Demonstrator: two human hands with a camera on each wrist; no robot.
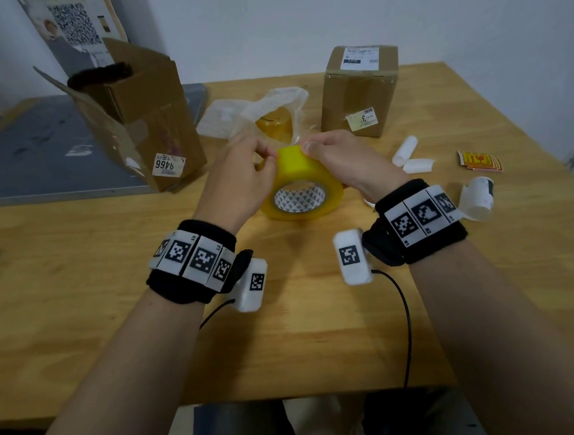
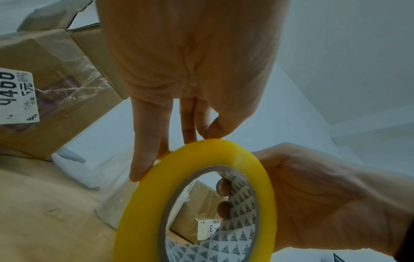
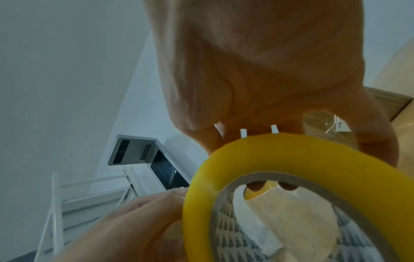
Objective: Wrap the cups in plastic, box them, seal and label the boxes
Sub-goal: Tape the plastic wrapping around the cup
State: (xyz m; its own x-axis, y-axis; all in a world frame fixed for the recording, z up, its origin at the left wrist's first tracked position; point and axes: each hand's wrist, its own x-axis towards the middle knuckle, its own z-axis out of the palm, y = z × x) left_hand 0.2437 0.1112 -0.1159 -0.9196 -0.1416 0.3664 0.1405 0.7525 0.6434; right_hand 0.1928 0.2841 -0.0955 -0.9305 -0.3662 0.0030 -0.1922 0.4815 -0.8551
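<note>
Tape roll (image 1: 302, 185) gripped by both hands' fingers (image 1: 311, 146).

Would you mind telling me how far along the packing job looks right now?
One closed box, taped and labelled, looks done. In hand: both the left hand and the right hand hold the yellow tape roll, fingers at its top edge. Left: the open box is unsealed, and a plastic-wrapped item sits unboxed.

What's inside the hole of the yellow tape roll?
Two fingertips of the right hand curl inside the tape roll, against its triangle-patterned core. The other fingers are hidden behind the roll.
</note>
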